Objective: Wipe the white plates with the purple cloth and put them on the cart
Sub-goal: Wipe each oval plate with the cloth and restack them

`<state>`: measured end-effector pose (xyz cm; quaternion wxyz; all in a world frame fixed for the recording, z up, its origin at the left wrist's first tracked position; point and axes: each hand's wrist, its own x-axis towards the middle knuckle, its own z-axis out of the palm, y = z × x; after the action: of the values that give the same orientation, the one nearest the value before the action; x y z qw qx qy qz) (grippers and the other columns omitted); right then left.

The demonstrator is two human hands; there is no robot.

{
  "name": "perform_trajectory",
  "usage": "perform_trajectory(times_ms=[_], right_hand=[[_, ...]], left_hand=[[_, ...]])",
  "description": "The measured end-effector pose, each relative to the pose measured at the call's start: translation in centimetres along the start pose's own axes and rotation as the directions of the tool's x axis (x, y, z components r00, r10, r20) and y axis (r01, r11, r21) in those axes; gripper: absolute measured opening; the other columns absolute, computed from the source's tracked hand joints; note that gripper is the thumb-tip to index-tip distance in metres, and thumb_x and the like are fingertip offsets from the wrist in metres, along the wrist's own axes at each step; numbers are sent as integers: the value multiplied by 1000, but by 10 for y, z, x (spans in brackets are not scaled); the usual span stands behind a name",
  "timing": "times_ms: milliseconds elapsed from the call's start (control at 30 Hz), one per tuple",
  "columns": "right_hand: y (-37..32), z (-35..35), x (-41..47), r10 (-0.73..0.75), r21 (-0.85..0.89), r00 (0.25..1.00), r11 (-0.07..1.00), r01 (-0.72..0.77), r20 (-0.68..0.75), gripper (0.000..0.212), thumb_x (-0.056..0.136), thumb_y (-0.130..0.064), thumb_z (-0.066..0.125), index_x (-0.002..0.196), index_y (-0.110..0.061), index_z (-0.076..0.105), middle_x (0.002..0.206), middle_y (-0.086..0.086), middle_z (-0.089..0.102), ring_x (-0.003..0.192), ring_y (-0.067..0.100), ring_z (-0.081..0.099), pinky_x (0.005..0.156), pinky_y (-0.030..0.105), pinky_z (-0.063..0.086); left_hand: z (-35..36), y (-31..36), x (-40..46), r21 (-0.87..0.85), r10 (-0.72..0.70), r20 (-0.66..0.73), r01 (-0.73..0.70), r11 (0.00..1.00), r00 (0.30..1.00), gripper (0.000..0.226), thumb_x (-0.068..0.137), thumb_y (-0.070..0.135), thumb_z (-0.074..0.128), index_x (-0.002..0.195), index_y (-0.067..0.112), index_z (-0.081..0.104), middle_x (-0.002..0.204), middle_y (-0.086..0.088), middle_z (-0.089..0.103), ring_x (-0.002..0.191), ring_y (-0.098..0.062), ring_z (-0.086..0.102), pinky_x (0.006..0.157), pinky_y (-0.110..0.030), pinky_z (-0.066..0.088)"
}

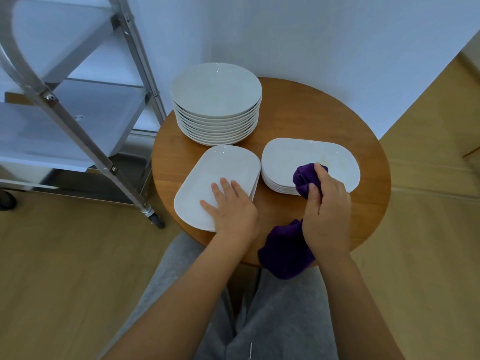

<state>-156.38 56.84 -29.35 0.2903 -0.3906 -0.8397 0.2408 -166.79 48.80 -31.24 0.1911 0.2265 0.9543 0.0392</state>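
On the round wooden table (311, 113), a tall stack of round white plates (217, 105) stands at the back. Two low stacks of oblong white plates lie in front of it. My left hand (231, 206) rests flat, fingers apart, on the near end of the left oblong stack (220, 178). My right hand (324, 209) grips the purple cloth (285, 250). A bunched end of the cloth presses on the top plate of the right oblong stack (298, 157). The cloth's other end hangs over the table's front edge.
A metal cart (78, 120) with white shelves and castor wheels stands left of the table, close to its edge. White walls meet in a corner behind the table. Wooden floor lies all around. My legs in grey trousers (272, 307) sit below the table's front edge.
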Motion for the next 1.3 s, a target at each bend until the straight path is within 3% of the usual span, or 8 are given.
perform_trajectory(times_ms=[133,300,433,567,733,933,1167,1300], right_hand=[[0,2,2,31,15,999,999,-31,19,40,99,-14,41,139,-11,44,129,11,55,117,25,47,91,23,29],[5,2,4,30,24,999,999,-30,13,40,98,-12,42,138,-11,45,126,11,56,115,25,48,90,23,30],[9,4,6,30,33,999,999,-31,17,39,98,-13,43,137,-11,46,124,10,57,112,23,49,88,23,31],[15,6,9,61,13,997,998,-61,42,40,99,-16,41,138,-13,44,128,8,55,115,22,48,89,23,31],[23,4,13,98,46,994,994,-100,43,40,99,-16,41,138,-13,45,127,7,56,115,22,49,91,23,32],[28,1,12,150,149,988,977,-151,19,38,99,-12,42,136,-14,47,126,6,56,115,19,48,89,22,32],[28,-1,15,176,176,984,968,-180,39,39,99,-14,40,138,-16,44,130,3,54,114,9,43,92,20,31],[30,1,23,200,171,978,963,-207,54,40,100,-16,40,140,-17,42,133,2,52,121,14,44,96,20,31]], left_hand=[[1,5,-2,-79,-19,16,21,997,1000,61,101,36,24,150,11,-1,158,-10,-11,144,-33,-13,110,-59,-4],[-4,9,3,-196,-2,31,8,980,1000,60,101,34,30,150,14,3,158,-7,-6,145,-29,-10,112,-54,-5],[-16,12,22,-431,52,-234,-152,890,971,47,98,36,40,142,18,36,148,-4,37,137,-23,30,113,-41,21],[-29,30,57,-536,41,-133,-107,838,990,39,93,45,49,110,13,59,106,-4,64,101,-19,60,81,-28,44],[-35,40,84,-287,121,18,-111,952,993,40,91,42,53,109,7,60,105,-9,63,99,-24,59,79,-29,43],[-38,37,87,-478,128,79,-75,875,989,20,93,23,53,86,5,57,83,-9,55,86,-22,55,76,-29,41],[-36,30,87,-687,147,96,-42,725,984,23,92,15,52,69,8,52,65,-6,50,60,-14,45,58,-22,37],[-32,34,90,-488,173,-36,-168,857,984,23,93,24,49,76,8,49,73,-8,50,72,-19,49,67,-28,40]])
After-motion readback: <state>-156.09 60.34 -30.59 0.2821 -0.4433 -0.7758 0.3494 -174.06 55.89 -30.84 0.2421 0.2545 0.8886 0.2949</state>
